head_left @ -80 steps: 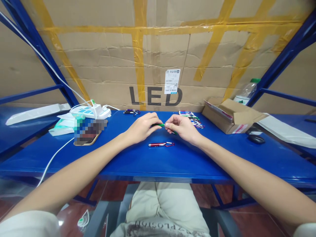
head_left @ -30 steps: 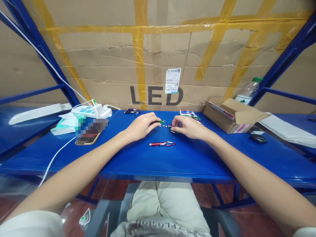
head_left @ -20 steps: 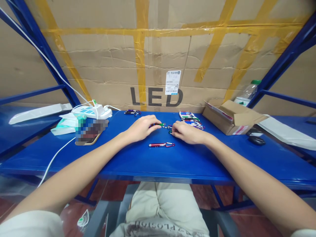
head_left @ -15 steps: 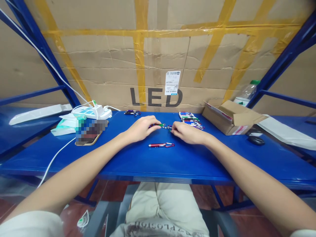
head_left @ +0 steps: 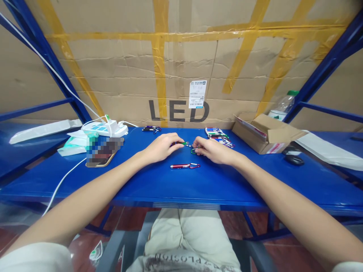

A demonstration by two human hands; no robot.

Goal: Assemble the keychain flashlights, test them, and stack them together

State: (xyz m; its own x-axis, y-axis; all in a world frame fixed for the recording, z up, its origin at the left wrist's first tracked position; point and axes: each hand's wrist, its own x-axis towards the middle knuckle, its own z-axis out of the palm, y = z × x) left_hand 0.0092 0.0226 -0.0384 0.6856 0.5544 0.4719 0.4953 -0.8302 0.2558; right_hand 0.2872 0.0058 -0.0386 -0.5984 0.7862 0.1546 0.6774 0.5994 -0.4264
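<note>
- The left hand (head_left: 162,147) rests knuckles-up on the blue tabletop (head_left: 159,185). Its fingers are curled and the thumb and forefinger are pinched shut on the small green metal flashlight barrel (head_left: 184,143). The barrel lies low and nearly flat, its free end pointing at the other hand, and the resting wrist likely steadies so small a piece.
- The right hand (head_left: 214,151) also lies on the tabletop with its fingers drawn in. Its fingertips appear closed on the green carabiner clip (head_left: 193,151), just beside the barrel's open end.
- Tiny silver round pieces (head_left: 188,144) lie in the gap between the 2 hands, near both sets of fingertips. They are too small to identify.
- 1 slim red metal flashlight with a red clip (head_left: 185,166) lies flat just in front of the hands, touching neither and apart from the rest.
- A loose pile of coloured mini flashlights (head_left: 219,135) sits behind the right hand, beside the open brown cardboard box (head_left: 268,133), within that hand's easy reach.
- A few dark purple flashlights (head_left: 151,129) lie at the back, behind the left hand and well apart from the pile, which looks like a separate grouping.
- On the left are a white power strip (head_left: 105,129) and a blurred phone (head_left: 102,152), clear of both forearms.
</note>
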